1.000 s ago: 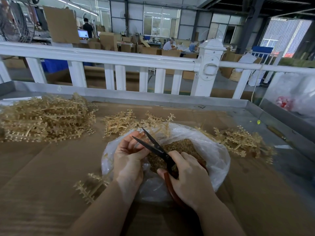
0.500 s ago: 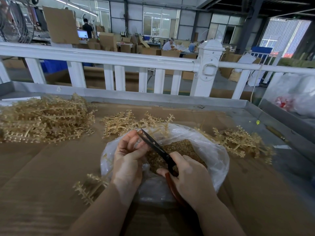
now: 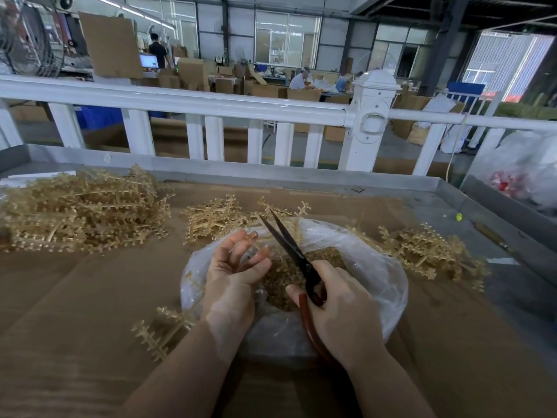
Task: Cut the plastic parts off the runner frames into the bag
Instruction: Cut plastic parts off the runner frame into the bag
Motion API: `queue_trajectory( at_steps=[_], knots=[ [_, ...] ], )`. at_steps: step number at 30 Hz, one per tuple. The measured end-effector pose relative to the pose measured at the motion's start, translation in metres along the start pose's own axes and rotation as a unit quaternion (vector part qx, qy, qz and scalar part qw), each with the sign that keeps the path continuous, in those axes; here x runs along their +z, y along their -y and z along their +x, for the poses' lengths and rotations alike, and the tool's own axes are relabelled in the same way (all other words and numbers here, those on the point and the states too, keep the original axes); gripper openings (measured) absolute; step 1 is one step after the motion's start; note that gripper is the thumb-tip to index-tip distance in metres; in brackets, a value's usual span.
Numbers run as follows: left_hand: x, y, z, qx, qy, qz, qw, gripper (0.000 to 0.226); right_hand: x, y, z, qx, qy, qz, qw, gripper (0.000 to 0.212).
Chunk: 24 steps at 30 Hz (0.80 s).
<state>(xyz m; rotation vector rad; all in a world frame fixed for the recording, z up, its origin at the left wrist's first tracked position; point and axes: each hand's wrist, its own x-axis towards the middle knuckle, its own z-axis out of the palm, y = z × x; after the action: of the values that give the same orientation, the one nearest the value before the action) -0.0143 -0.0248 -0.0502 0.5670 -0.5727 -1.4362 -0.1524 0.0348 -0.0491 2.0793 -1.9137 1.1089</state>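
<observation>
Your desk (image 3: 75,297) carries heaped runner frames (image 3: 81,212); the bag (image 3: 376,267) sits before you, part-filled. Your left hand (image 3: 233,273) pinches one frame over it, your right hand (image 3: 340,309) grips the scissors (image 3: 286,239), blades closed. You're mid-cutting; next, reopen onto another part.

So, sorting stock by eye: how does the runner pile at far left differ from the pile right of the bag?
The far-left pile is bigger, denser and heaped higher; the right pile is smaller, flatter and spread loosely. The left one sits apart from the bag; the right one reaches its edge. Both are tan plastic runner frames on cardboard.
</observation>
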Motion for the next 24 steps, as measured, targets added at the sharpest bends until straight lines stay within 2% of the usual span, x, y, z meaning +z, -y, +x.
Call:
queue_trajectory(
  at_steps=[8, 24],
  knots=[
    [0.0017, -0.0037, -0.0032, -0.007, 0.034, -0.036, 0.999, 0.060, 0.0038, 0.0012, -0.0033, -0.017, 0.052, -0.050, 0.997, 0.049],
    [-0.0012, -0.0070, -0.0009, -0.030, 0.006, -0.051, 0.998, 0.058, 0.0039, 0.0009, -0.0042, -0.014, 0.051, -0.050, 0.997, 0.049]
  ],
)
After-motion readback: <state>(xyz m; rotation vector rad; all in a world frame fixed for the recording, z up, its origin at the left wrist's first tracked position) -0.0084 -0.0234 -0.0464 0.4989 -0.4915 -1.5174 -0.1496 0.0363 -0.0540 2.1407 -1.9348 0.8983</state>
